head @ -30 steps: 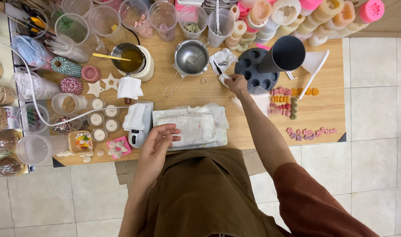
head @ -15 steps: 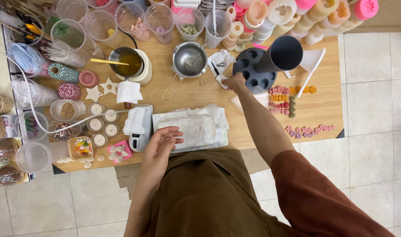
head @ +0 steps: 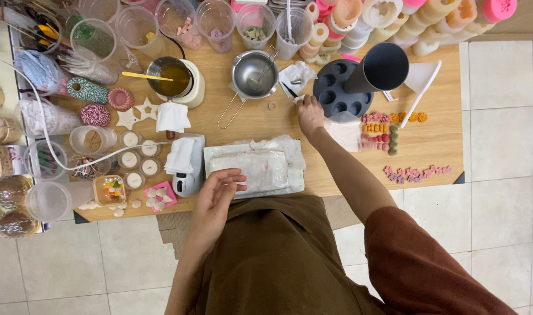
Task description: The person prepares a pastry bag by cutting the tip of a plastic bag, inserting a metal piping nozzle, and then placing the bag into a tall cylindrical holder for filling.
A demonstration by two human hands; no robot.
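My right hand (head: 309,114) reaches across the wooden table (head: 435,149) and pinches a small white tool with a black tip (head: 292,93). The tool lies between a crumpled tissue (head: 295,74) and a dark round mould tray (head: 339,92). A dark cone-shaped cup (head: 378,69) stands on that tray. My left hand (head: 215,195) rests near the table's front edge, fingers apart. Its fingertips touch a white plastic-wrapped pad (head: 260,168). It holds nothing.
A steel pouring pot (head: 253,73) and a wax melter with amber liquid (head: 174,79) stand behind the pad. Cups and moulds line the far edge. Twine spools, star shapes and small filled candle tins (head: 139,157) crowd the left. Small coloured wax flowers (head: 415,172) lie at the right.
My left hand has slid a little to the right onto the pad's edge. My right hand has stayed at the tool beside the tissue.
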